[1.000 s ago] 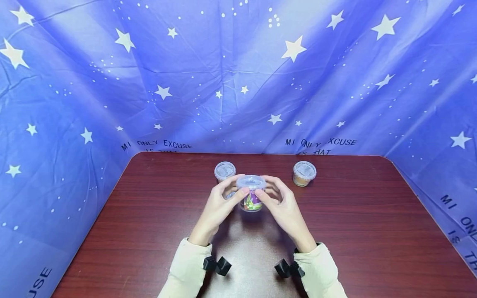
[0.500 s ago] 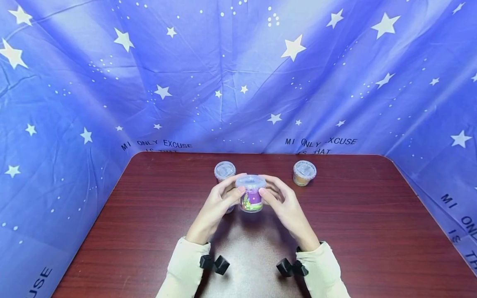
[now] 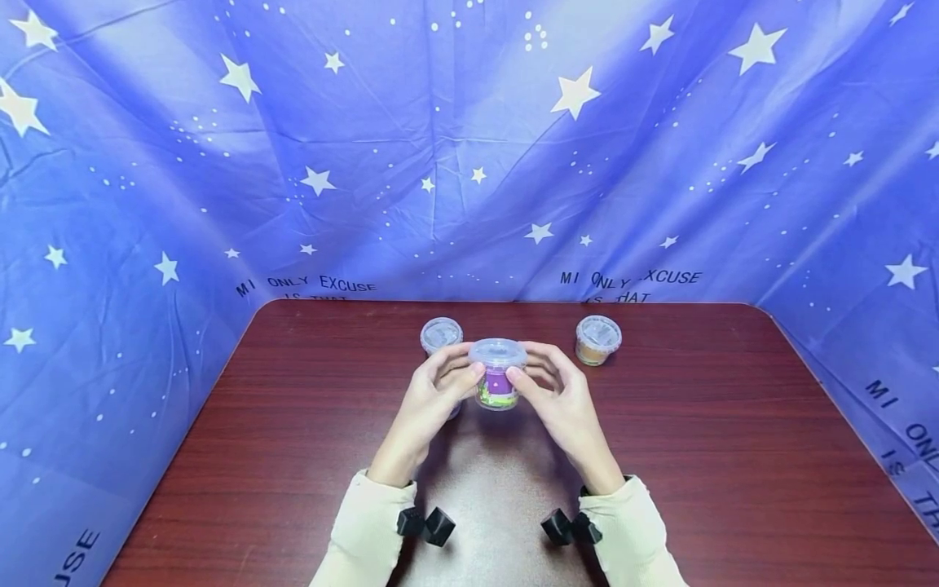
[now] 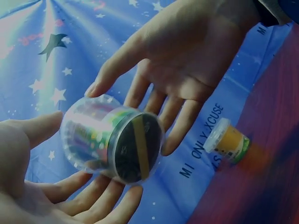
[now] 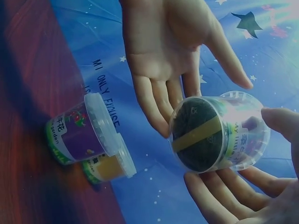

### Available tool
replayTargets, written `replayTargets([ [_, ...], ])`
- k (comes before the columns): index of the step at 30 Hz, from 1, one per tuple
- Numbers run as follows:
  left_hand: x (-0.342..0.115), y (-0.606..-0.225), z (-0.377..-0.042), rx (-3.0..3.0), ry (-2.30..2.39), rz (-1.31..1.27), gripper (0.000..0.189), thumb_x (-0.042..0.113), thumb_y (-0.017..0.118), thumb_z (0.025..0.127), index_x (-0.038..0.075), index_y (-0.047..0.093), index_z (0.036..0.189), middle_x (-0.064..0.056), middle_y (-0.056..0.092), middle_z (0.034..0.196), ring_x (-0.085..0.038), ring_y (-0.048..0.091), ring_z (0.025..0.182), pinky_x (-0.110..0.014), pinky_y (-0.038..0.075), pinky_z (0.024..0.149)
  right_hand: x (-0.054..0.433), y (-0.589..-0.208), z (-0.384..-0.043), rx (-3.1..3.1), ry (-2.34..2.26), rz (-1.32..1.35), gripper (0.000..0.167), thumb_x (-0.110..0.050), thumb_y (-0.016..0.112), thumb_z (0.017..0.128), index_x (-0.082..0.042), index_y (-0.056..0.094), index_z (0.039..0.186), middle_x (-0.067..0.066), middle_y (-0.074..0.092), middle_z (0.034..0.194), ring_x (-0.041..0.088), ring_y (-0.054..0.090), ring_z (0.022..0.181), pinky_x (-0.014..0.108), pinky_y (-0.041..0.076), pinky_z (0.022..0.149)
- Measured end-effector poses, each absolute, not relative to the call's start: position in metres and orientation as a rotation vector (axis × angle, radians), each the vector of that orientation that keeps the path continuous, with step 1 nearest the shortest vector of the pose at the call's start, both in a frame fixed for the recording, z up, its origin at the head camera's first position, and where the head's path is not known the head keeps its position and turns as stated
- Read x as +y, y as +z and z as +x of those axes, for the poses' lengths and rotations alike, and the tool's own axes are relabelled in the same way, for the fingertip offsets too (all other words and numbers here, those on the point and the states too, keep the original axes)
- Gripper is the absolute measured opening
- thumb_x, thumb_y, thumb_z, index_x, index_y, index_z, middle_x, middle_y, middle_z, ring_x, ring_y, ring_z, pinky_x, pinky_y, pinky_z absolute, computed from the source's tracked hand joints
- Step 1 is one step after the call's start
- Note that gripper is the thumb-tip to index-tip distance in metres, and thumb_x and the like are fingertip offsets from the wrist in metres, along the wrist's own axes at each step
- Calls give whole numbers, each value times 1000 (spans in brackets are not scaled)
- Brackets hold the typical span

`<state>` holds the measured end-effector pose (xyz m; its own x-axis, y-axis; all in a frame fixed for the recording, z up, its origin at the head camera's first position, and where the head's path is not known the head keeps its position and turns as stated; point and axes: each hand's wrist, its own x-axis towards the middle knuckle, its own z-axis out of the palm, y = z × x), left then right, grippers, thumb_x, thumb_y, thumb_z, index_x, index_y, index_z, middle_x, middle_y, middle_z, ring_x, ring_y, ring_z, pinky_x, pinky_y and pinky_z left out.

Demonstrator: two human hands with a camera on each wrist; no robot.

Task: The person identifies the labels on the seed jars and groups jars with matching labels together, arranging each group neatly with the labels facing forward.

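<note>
Both hands hold a small clear plastic cup with a lid point(image 3: 497, 383) upright over the middle of the table. Its label is purple with green and flowers. My left hand point(image 3: 429, 397) grips its left side and my right hand point(image 3: 561, 399) its right, thumbs on the front and fingers behind. From below, the cup's dark bottom point(image 4: 135, 151) shows a yellow strip across it. A purple-labelled lidded cup point(image 5: 79, 130) stands just beyond my left hand, mostly hidden by it in the head view.
A lidded cup point(image 3: 442, 333) stands at the back, partly behind my left hand, and another with orange-brown sides point(image 3: 597, 342) at the back right. The dark red wooden table point(image 3: 734, 448) is bordered by a blue star-printed cloth point(image 3: 455, 204).
The held cup has turned so its purple label part faces front more squarely. It has risen slightly and shifted a little right since half a second ago. The other cups have not moved.
</note>
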<state>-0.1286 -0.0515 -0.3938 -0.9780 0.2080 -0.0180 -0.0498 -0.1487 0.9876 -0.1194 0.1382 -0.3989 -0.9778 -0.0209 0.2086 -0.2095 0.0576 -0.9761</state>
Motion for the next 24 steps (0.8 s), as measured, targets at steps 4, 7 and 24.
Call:
replayTargets([
  [4,-47,-393,-128,2021,2223,195,51,19,71,91,9,54,137,-13,60,129,-21,59,115,-31,50,95,137,-399,-118,-2179,2048,238,42,-11,73,90,-7,58,129,13,66,118,16,65,101,25,57,82],
  [7,-45,-394,-128,2047,2219,215,51,20,73,90,9,55,137,-13,60,129,-23,58,117,-31,49,97,137,-398,-117,-2172,2041,248,42,-11,73,90,-7,58,129,13,66,118,17,65,101,26,57,81],
  [24,-58,-392,-130,1949,2190,262,45,23,67,95,14,56,138,-10,62,130,-17,63,111,-27,53,91,142,-396,-118,-2180,2087,317,38,-12,70,93,-8,59,129,12,65,119,17,64,105,27,56,86],
])
